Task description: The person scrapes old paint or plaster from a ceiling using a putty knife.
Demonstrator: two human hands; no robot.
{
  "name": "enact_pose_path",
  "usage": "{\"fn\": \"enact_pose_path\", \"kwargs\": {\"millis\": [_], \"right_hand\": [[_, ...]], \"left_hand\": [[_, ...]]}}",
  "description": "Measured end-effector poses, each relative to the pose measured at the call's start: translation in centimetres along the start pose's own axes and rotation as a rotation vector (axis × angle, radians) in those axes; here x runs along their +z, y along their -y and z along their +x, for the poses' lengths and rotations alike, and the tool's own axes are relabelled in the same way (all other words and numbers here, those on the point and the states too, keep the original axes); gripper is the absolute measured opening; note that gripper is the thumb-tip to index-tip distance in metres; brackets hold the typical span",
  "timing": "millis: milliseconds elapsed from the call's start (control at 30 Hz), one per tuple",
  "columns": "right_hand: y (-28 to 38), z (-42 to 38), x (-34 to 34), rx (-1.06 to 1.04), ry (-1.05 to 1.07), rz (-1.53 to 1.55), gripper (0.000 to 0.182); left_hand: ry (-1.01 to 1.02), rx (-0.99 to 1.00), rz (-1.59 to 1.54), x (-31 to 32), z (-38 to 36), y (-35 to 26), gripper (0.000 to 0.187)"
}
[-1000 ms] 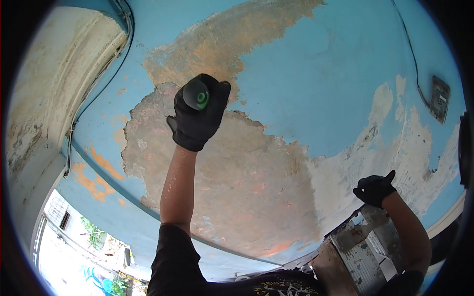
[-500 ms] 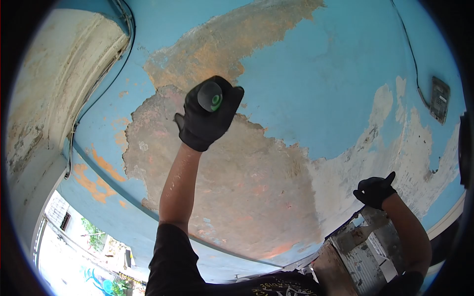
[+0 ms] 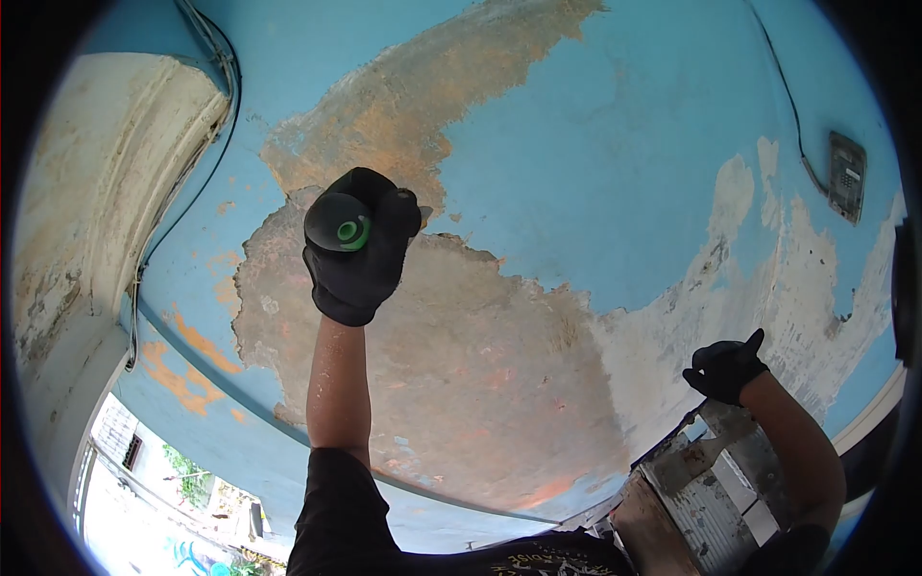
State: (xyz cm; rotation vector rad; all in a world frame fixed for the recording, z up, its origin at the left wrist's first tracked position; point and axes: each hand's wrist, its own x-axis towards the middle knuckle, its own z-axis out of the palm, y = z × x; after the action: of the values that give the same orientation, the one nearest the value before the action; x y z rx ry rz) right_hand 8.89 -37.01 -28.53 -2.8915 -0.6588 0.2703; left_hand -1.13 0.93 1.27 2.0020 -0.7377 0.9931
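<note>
My left hand (image 3: 355,274), in a black glove, is closed round the thick black handle (image 3: 333,216) of a hand tool, held up before the wall. The handle's rounded butt with a green ring faces me. A small grey tip shows past my fingers at the right; the rest of the tool is hidden, so its kind cannot be told. Behind it lies a bare, rough plaster patch (image 3: 461,336) with ragged edges of blue paint. My right hand (image 3: 727,372), also gloved in black, is low at the right near the wall, fingers curled, with nothing visible in them.
Below my right hand stands a worn, box-like object with slatted panels (image 3: 696,494). A dusty wall-mounted device (image 3: 847,178) hangs from a cable at the right. Black cables (image 3: 233,106) run along the wall's left edge beside a stained pale beam (image 3: 134,144). Bright outdoors shows at lower left.
My left hand has moved left and down with the tool, and its butt has turned more toward the left. My right hand has hardly moved. The view has shifted slightly.
</note>
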Motion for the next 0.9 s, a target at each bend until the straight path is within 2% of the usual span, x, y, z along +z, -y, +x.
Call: {"fn": "enact_pose_path", "kwargs": {"millis": [100, 167, 300, 367, 467, 533, 600, 700, 733, 800, 867, 900], "right_hand": [[-0.4, 0.4, 0.8, -0.017, -0.023, -0.016, 0.042], [-0.6, 0.6, 1.2, -0.028, -0.054, -0.041, 0.041], [-0.3, 0.3, 0.9, -0.021, -0.07, -0.024, 0.04], [-0.2, 0.1, 0.5, -0.023, -0.071, -0.016, 0.04], [0.1, -0.1, 0.1, -0.018, -0.063, 0.02, 0.039], [0.5, -0.2, -0.4, 0.003, -0.04, 0.017, 0.037], [0.1, 0.1, 0.3, 0.009, -0.062, 0.006, 0.037], [0.4, -0.2, -0.6, 0.015, -0.045, 0.01, 0.036], [0.7, -0.3, -0.9, 0.012, -0.007, 0.024, 0.037], [0.8, -0.3, -0.5, -0.004, -0.028, 0.031, 0.038], [0.4, -0.2, -0.2, -0.003, -0.063, 0.043, 0.039], [0.4, -0.1, 0.0, 0.007, -0.069, 0.029, 0.038]], "left_hand": [[-0.04, -0.007, 0.04, -0.3, 0.2, 0.2, 0.012], [0.025, 0.122, 0.05, -0.8, 0.1, 0.3, 0.011], [-0.024, 0.105, 0.025, -0.1, -0.7, -0.6, 0.01], [0.023, 0.355, 0.196, 0.5, -0.7, -0.6, 0.012], [-0.013, 0.258, 0.086, 0.9, -0.4, 1.5, 0.01], [-0.139, 0.103, 0.266, 2.1, -0.6, 3.4, 0.011], [-0.136, 0.146, 0.247, 1.8, -0.9, 3.0, 0.013], [-0.103, 0.178, -0.222, 1.6, -1.5, 2.0, 0.011], [-0.105, 0.172, -0.216, 1.6, -1.3, 2.3, 0.011], [-0.152, 0.107, 0.216, 1.4, -0.6, 2.7, 0.01], [-0.208, 0.052, 0.101, 1.5, -1.1, 2.4, 0.01], [-0.17, 0.129, -0.108, 1.5, -1.3, 2.7, 0.009]]}}
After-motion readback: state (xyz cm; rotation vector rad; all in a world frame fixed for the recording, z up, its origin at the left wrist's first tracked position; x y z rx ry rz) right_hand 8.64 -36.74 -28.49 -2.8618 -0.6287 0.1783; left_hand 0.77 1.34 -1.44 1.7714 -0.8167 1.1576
